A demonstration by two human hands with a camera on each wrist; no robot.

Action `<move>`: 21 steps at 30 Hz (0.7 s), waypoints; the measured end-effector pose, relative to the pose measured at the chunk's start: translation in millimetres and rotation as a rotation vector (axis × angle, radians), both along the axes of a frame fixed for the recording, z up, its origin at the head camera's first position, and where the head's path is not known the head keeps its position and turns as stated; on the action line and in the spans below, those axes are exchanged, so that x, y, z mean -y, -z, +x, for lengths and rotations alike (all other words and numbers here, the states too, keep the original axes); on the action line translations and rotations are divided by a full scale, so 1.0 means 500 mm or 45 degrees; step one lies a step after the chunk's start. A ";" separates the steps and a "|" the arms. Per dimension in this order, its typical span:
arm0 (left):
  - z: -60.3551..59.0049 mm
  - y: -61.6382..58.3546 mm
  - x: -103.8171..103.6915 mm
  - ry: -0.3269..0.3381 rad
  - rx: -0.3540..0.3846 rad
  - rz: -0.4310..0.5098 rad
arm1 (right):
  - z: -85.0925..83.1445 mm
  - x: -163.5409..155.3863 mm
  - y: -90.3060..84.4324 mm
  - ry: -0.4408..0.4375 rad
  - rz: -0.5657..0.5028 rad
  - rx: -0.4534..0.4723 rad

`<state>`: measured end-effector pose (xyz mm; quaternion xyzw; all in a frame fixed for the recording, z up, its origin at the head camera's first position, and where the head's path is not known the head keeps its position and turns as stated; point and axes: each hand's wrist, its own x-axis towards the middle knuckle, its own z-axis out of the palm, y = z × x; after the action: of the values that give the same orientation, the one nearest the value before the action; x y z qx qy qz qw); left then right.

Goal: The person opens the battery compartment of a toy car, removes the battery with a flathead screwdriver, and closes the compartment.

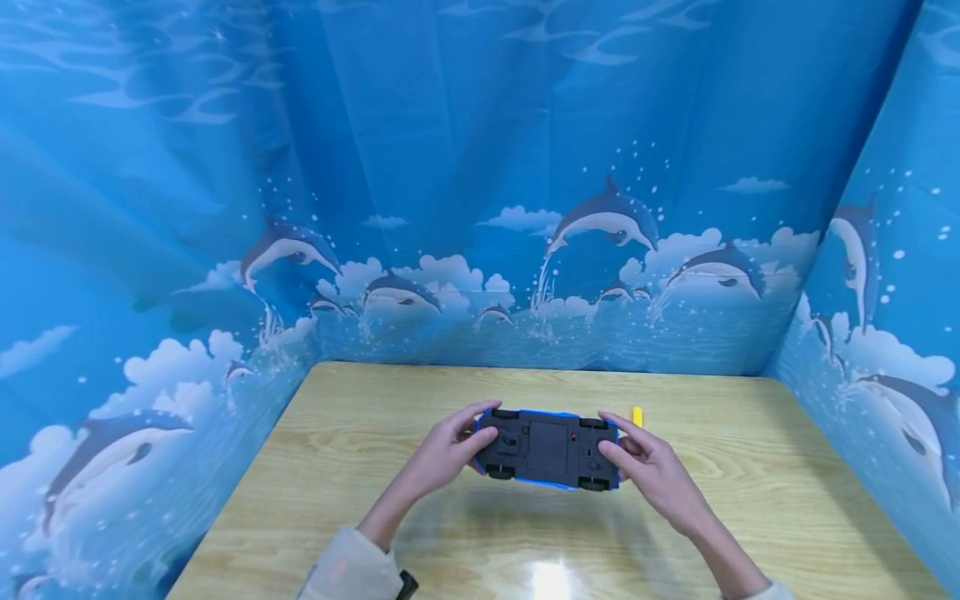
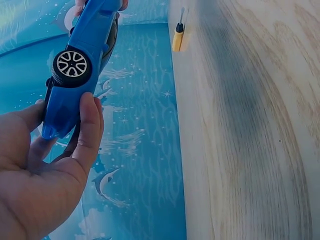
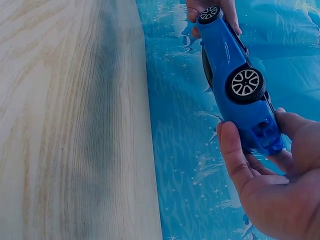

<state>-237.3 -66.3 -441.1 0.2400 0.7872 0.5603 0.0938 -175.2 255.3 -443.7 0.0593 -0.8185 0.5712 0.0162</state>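
Between both hands a blue toy car is held above the table, its black underside turned toward the head camera. My left hand grips one end, thumb on the underside and fingers round the body. The other end is gripped by my right hand in the same way. In the left wrist view a wheel with silver spokes shows on the car's side. From the right wrist, two such wheels and the blue body are visible. A small red spot and a rectangular panel mark the underside.
A screwdriver with a yellow handle lies on the wooden table, partly hidden behind my right hand in the head view. Blue curtains printed with dolphins stand behind the table and along both sides.
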 end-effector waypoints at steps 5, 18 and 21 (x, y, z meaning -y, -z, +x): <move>0.001 0.003 0.004 0.003 0.091 0.039 | 0.002 -0.002 0.001 -0.037 -0.015 0.019; 0.000 0.010 0.015 0.052 0.233 0.087 | 0.006 -0.009 0.001 -0.174 -0.052 0.128; -0.001 0.011 0.021 0.101 0.251 0.091 | 0.006 -0.014 0.003 -0.269 -0.112 0.140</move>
<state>-237.7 -76.9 -446.5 0.2180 0.7435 0.6047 0.1843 -172.2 262.5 -445.4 0.1130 -0.7816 0.6074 -0.0865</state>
